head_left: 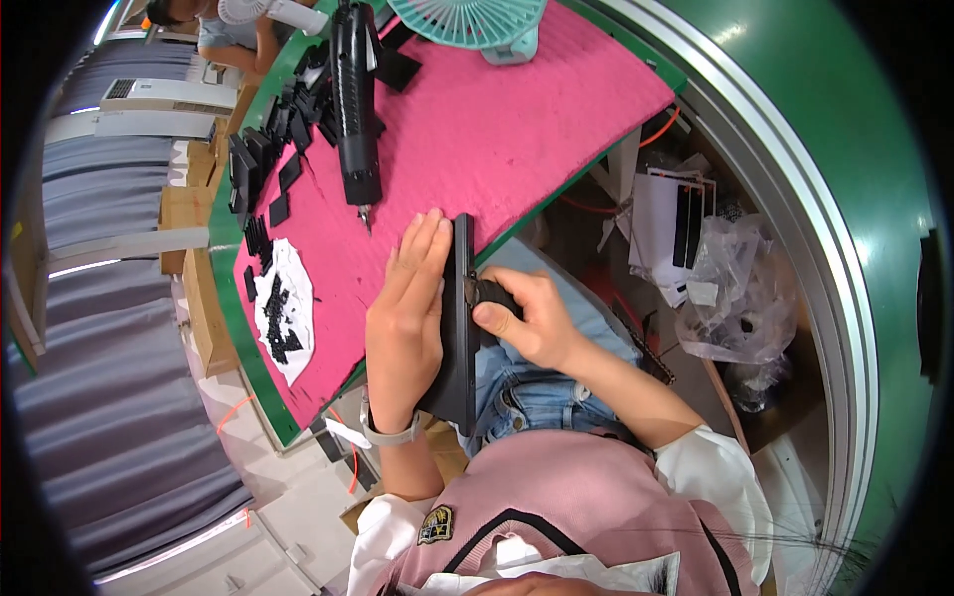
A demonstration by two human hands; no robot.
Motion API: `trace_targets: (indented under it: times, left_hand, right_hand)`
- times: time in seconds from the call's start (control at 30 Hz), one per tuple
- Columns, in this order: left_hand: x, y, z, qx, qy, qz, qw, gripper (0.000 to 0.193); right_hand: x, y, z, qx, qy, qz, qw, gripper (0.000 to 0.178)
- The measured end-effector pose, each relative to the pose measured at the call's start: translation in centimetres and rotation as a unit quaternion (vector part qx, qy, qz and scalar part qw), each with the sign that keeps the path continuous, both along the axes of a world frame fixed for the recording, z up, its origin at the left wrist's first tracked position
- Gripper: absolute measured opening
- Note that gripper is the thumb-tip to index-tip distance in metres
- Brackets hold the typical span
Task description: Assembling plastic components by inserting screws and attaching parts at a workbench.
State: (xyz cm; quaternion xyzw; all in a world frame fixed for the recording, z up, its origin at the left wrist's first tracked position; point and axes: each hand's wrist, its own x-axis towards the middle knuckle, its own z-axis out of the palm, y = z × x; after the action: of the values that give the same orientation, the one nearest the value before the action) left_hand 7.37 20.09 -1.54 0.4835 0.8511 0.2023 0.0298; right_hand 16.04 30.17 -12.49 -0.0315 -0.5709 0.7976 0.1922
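Observation:
A flat black panel (459,338) stands on edge above my lap, near the table's front edge. My left hand (405,318) lies flat along its left face with fingers stretched out. On the other side, my right hand (537,318) has its fingers and thumb closed round a small dark block-like part (494,296) against the panel. How that part meets the panel is partly hidden by the fingers. Just beyond my left fingertips, a black electric screwdriver (356,129) points its bit toward me.
A pink mat (517,129) covers the green-edged table. Several black pieces (288,124) are heaped at the left, above small black bits on white paper (300,343). A mint-green fan (477,25) stands at the back. Clear plastic bags (740,298) lie below right. Another person (227,35) sits far left.

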Motion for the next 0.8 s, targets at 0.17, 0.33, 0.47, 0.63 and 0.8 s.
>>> trace_targets:
  times: [0.17, 0.33, 0.47, 0.63, 0.8]
  left_hand:
    - [-0.1, -0.1, 0.2, 0.008, -0.008, -0.021, 1.0, 0.046]
    - [-0.1, -0.1, 0.0, 0.02, 0.004, -0.036, 0.999, 0.045]
    - [-0.2, -0.1, -0.3, 0.034, 0.005, -0.049, 0.998, 0.044]
    - [-0.5, -0.3, -0.4, 0.037, -0.005, -0.047, 0.998, 0.045]
    - [-0.5, -0.4, -0.2, 0.055, -0.035, -0.042, 0.997, 0.046]
  right_hand:
    - [-0.2, 0.2, 0.1, 0.03, 0.04, -0.01, 0.999, 0.034]
    - [-1.3, 2.3, -1.0, 0.196, 0.12, -0.042, 0.972, 0.031]
    - [-1.3, 1.5, -1.0, 0.161, 0.133, -0.063, 0.976, 0.032]
    - [-0.3, -1.0, 0.3, -0.005, 0.027, -0.038, 0.999, 0.038]
    - [-0.2, -1.1, 0.8, -0.046, 0.007, -0.027, 0.999, 0.04]
